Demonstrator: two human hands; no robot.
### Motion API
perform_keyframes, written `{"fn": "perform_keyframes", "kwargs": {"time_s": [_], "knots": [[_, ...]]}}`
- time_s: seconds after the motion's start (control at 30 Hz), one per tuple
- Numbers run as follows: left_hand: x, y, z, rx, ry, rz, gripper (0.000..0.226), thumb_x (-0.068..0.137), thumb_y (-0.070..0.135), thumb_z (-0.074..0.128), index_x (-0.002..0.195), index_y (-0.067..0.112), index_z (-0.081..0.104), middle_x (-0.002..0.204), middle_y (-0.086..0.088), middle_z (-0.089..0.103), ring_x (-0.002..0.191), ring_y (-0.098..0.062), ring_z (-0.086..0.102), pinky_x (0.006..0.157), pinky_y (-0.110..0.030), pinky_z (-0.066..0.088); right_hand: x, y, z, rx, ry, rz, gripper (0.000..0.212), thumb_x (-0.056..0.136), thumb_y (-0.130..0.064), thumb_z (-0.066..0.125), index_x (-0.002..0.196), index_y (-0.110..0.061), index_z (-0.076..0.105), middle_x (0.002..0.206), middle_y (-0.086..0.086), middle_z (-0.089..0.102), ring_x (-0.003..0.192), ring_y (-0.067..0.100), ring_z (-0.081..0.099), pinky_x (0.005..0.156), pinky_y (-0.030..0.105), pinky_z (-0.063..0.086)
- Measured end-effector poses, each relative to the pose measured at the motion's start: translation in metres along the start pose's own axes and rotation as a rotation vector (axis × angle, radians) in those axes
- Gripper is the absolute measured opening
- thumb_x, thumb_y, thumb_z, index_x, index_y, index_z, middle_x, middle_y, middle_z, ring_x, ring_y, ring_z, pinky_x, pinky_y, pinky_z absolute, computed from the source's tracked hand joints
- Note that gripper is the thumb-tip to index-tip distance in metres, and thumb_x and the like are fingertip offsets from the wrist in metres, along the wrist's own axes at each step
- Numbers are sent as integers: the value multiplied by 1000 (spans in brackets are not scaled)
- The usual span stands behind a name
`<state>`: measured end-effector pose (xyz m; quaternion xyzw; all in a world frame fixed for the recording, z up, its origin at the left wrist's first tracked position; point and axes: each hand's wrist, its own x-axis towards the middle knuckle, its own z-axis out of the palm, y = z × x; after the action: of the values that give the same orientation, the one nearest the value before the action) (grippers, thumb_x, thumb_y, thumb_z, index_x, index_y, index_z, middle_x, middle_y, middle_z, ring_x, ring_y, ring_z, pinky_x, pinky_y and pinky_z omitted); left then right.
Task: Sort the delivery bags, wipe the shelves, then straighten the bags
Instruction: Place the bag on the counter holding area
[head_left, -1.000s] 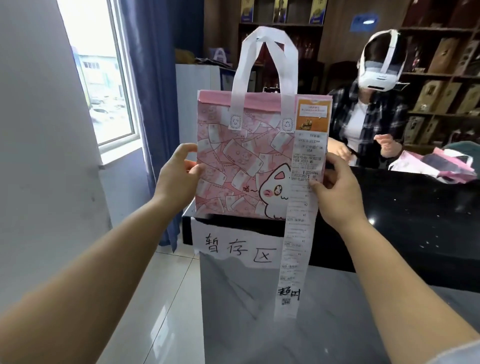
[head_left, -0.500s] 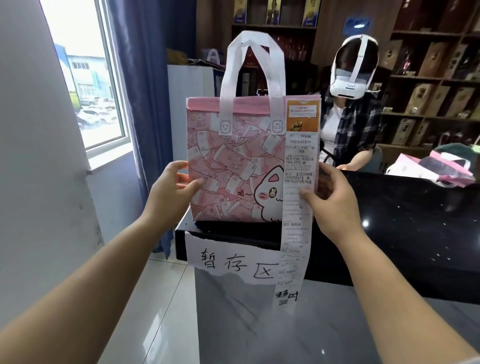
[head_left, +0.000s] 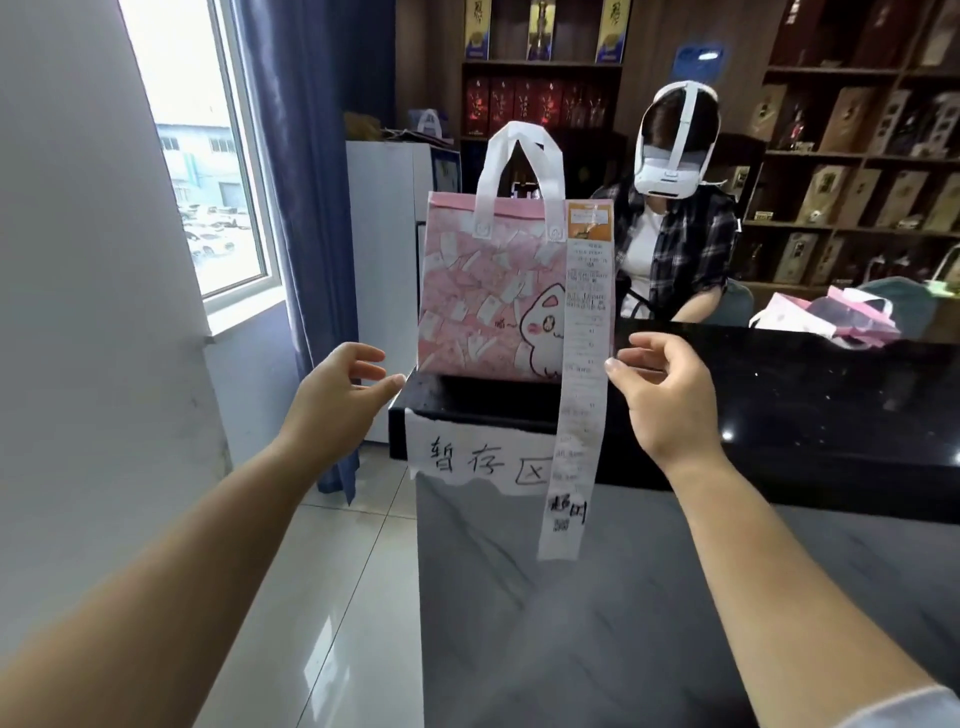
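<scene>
Trailing paper receipt (head_left: 575, 415), boxy fabric bag (head_left: 488, 301) stands upright.

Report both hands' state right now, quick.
Left hand: open, holding nothing, just left of the pink bag.
Right hand: open, holding nothing, thumb right beside the receipt.

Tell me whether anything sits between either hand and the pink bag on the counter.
Nothing visible blocks the left hand from the pink delivery bag. Before the right hand, only the bag's own long receipt hangs down that edge, beside the thumb.
</scene>
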<state>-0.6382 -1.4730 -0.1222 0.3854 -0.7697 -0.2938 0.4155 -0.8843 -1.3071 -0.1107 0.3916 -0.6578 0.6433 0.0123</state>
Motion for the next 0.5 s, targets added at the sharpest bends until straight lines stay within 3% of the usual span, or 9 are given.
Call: {"fn": "perform_keyframes", "kwargs": {"time_s": [0.17,0.27,0.4,0.5], "knots": [[-84,9,-31,3,-17,-3,23,83,37,65,102,28,55,92,13,63,78,-4,62,63,-20,49,-74,-18,-12,32,-79,40,15,82,-18,68,93,-25,61,89,-5,67,77,1,63,64,7,46],[-133,14,-46,-4,-22,-34,24,83,35,65,103,24,56,92,9,64,77,-7,62,66,-23,49,-116,-30,-20,28,-146,42,12,81,-20,68,87,-28,61,86,-8,68,76,-2,63,61,7,46],[-192,26,-62,18,-2,-80,26,84,33,64,105,19,58,92,5,65,76,-9,62,62,-17,45,-159,-48,-33,18,-257,15,9,81,-23,69,83,-29,62,82,-12,68,74,-4,63,59,12,47],[-237,38,-76,32,27,-121,27,84,33,64,106,17,59,94,2,66,81,-13,63,70,-25,51,-187,-61,-43,34,-343,-10,9,81,-24,69,83,-29,63,80,-13,67,71,-4,62,60,18,49]]}}
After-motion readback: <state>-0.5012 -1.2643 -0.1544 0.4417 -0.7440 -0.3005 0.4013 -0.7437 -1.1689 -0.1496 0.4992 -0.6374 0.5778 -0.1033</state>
